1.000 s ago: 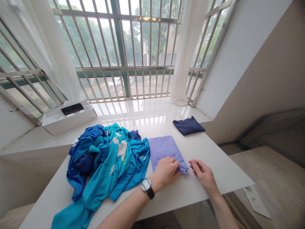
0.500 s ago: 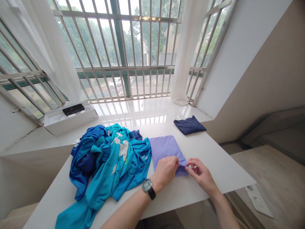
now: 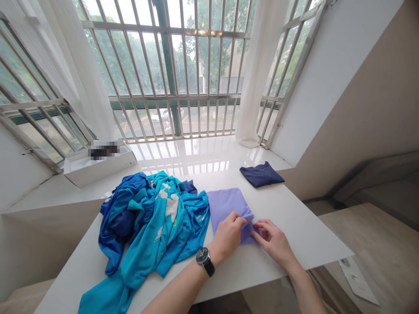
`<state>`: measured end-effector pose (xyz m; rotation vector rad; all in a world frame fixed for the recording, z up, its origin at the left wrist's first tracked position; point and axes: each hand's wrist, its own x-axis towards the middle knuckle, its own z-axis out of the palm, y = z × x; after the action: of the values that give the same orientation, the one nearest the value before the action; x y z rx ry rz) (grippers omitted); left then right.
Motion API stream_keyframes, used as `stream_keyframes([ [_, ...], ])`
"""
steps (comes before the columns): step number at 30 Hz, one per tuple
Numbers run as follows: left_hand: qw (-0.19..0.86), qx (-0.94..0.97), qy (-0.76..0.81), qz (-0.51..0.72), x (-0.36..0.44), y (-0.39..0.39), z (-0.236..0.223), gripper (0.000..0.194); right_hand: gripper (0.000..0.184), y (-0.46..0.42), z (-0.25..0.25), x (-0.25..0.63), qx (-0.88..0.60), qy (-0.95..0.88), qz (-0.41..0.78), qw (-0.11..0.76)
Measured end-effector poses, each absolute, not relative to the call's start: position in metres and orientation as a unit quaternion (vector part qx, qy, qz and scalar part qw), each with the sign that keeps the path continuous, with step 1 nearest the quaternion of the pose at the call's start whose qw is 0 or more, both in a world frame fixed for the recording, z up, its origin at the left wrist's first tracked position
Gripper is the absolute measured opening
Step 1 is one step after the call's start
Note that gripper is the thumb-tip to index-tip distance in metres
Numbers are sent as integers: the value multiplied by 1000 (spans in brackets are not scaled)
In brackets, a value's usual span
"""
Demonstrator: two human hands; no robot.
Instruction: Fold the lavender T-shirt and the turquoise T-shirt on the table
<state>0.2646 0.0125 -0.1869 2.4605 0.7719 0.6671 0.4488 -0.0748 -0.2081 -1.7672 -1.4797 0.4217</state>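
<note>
**A:** We're live at the counter (image 3: 304, 235), and the action is right at the front! The left hand (image 3: 228, 235), wristwatch (image 3: 204, 257) on its wrist, and the right hand (image 3: 274, 241) are close together, nearly meeting over a folded lavender garment (image 3: 225, 206).

**B:** And what a grip! Both hands are pinched in on the cloth, fingers gathering up its near edge, with a small raised fold between them.

**A:** Where's that garment sitting?

**B:** Around the middle of the counter, close to the front edge. Its left side lies right up against a big rumpled heap of blue and teal garments (image 3: 153, 220).

**A:** That heap is sprawling! It takes up the left part of the counter, and one teal length runs down to the front edge.

**B:** Look toward the back right, too: a folded navy garment (image 3: 262, 174) lies alone near the far edge, well apart from both hands.

**A:** Beyond the counter, on the glossy white sill, there's a white box (image 3: 101, 168) by the left window, with a blurred object on top that's impossible to make out.
</note>
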Motion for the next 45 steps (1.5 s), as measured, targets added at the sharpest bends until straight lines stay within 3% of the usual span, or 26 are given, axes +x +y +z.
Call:
stream_keyframes([
  [10,161,920,237,267,258,11,-176,34,26,-68,-202,453,-696,-600,186,348],
  [29,117,929,241,255,253,17,-171,31,32,-59,-209,447,-755,-567,167,283],
  [38,104,934,240,244,252,18,-170,34,35,-58,-206,446,-724,-592,145,324],
  [45,82,953,196,217,253,13,-167,31,40,-61,-212,440,-774,-551,122,286],
])
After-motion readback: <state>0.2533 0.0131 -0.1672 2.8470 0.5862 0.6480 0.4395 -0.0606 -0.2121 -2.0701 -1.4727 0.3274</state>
